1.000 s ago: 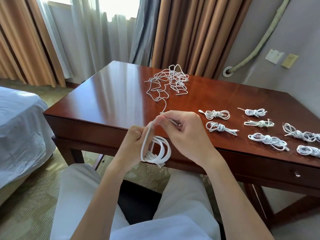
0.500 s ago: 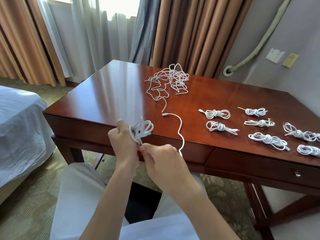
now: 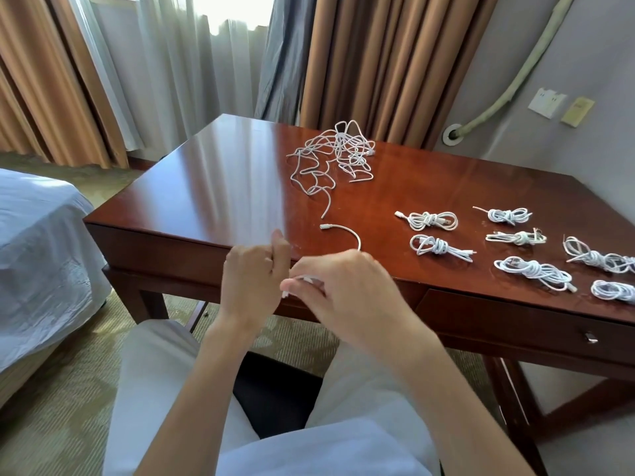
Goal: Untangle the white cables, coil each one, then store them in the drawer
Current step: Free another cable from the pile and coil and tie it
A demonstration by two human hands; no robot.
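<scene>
My left hand (image 3: pixel 254 273) is curled around a white cable coil, almost all of it hidden between my hands at the desk's front edge. My right hand (image 3: pixel 343 286) pinches the cable (image 3: pixel 302 279) beside it. The cable's free end (image 3: pixel 343 231) curves over the desk top and ends in a plug. A tangle of white cables (image 3: pixel 335 156) lies at the back of the desk. Several coiled cables (image 3: pixel 429 219) lie in rows on the right. The drawer (image 3: pixel 515 324) under the desk's right side is closed.
The wooden desk (image 3: pixel 206 187) stands against a grey wall and brown curtains. A bed with a white sheet (image 3: pixel 37 255) is on the left. My legs and a dark chair seat (image 3: pixel 275 389) are below the desk edge.
My hands have risen to the desk edge and closed together, hiding the coil. More of the free end has been drawn in, so less cable lies on the desk.
</scene>
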